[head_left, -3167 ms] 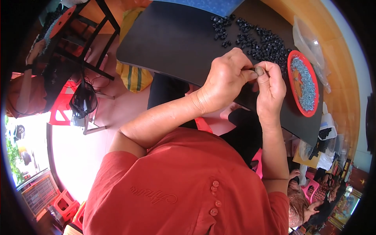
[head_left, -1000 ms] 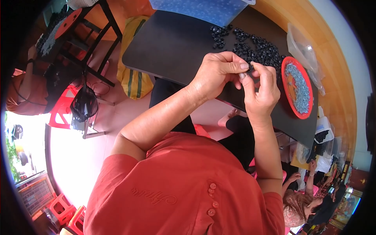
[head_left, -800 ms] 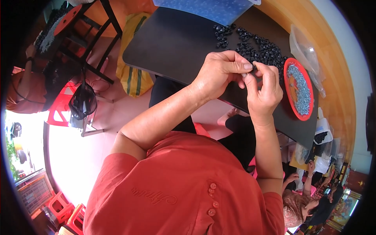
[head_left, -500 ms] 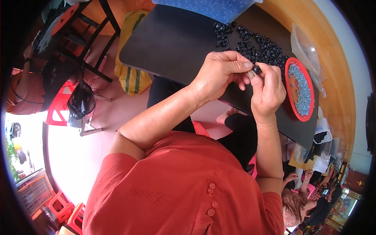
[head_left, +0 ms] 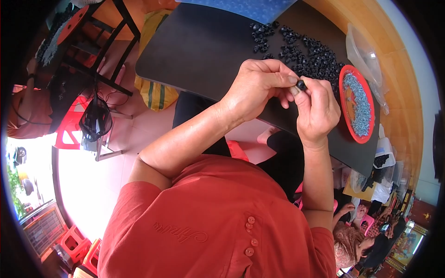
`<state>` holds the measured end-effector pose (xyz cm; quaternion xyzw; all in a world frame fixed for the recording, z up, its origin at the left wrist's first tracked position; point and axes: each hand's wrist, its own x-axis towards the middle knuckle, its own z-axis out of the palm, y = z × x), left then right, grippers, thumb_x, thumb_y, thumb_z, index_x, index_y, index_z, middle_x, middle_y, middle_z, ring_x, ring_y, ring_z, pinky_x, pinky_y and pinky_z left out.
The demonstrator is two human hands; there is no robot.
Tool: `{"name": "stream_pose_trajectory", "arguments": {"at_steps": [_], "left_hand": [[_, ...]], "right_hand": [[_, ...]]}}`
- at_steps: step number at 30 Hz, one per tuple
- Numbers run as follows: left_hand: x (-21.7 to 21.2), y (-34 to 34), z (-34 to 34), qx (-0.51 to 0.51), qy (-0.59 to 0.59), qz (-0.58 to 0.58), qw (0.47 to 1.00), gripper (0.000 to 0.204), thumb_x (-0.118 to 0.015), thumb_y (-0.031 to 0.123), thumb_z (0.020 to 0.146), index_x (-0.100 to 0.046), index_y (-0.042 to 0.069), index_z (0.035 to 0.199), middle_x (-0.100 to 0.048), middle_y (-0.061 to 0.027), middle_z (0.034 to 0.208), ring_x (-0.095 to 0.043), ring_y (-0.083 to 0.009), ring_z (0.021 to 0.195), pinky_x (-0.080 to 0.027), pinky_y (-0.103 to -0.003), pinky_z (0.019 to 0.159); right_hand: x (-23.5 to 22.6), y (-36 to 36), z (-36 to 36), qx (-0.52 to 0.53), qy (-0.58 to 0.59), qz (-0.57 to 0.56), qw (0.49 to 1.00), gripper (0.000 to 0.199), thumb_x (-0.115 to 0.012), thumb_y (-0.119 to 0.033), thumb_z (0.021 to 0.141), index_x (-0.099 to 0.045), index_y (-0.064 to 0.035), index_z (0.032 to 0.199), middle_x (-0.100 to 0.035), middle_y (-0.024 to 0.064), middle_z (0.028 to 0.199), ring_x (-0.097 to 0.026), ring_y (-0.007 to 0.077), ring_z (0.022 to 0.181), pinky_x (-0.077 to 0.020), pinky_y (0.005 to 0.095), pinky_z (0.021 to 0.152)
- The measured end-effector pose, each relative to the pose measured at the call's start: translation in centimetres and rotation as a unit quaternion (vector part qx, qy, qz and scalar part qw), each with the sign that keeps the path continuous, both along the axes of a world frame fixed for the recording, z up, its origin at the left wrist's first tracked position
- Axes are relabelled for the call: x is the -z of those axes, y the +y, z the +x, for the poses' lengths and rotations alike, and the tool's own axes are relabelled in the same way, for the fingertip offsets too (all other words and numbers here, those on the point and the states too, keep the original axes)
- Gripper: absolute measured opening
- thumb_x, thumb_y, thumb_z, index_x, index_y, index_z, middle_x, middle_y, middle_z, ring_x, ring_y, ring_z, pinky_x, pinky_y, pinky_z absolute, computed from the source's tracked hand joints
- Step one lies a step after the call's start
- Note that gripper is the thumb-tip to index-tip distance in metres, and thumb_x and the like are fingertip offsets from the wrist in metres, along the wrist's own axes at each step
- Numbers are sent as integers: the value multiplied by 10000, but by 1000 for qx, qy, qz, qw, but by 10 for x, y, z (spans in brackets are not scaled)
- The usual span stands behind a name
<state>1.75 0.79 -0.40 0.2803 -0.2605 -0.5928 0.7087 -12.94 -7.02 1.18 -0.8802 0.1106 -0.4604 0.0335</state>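
Note:
Over the table's near edge, my two hands meet fingertip to fingertip. A small, round, shiny black part (head_left: 301,85) sits between the thumb and forefinger of my right hand (head_left: 319,111), which is closed on it. My left hand (head_left: 259,90) is pinched, thumb against forefinger, right beside the part; anything between those fingertips is too small to make out. Just beyond the hands lies a loose heap of similar black parts (head_left: 320,58). To the right of my right hand, a red oval plate (head_left: 343,99) holds many small silvery-blue pieces (head_left: 359,109).
The dark table (head_left: 185,51) carries a blue translucent bin (head_left: 250,8) at its far edge. A clear plastic container (head_left: 364,51) leans by the wall. A yellow sack (head_left: 155,95) and a black-framed stand (head_left: 123,55) are at left. Other people (head_left: 352,238) sit at lower right.
My hands stay together in nearly the same place, and the black part has shifted slightly between the fingertips. The whole view has moved a little.

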Motion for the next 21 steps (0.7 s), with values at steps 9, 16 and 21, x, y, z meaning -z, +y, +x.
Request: {"name": "stream_pose_trajectory", "arguments": {"at_steps": [9, 16, 21], "left_hand": [[-2, 0, 2, 6, -8, 3, 1000, 73, -660, -21, 849, -669, -46, 916, -666, -107, 829, -649, -197, 709, -541, -316, 623], [-5, 0, -4, -35, -55, 7, 998, 48, -677, -26, 804, -645, -29, 840, -655, -87, 768, -624, -151, 622, -516, -259, 576], [3, 1, -3, -42, -33, -3, 999, 70, -699, -7, 775, -636, -24, 801, -650, -87, 748, -612, -155, 603, -501, -263, 556]], "right_hand": [[2, 0, 1, 5, -5, -35, 999, 196, -708, -53, 841, -630, 38, 997, -594, 111, 793, -571, 225, 631, -475, 313, 554], [0, 4, 3, 15, -7, -59, 998, 210, -686, 2, 806, -632, 47, 1003, -602, 141, 815, -587, 270, 639, -485, 337, 556], [1, 6, 4, 1, 6, -39, 999, 232, -681, 2, 799, -627, 41, 1021, -606, 141, 830, -591, 270, 636, -473, 328, 539]]}}
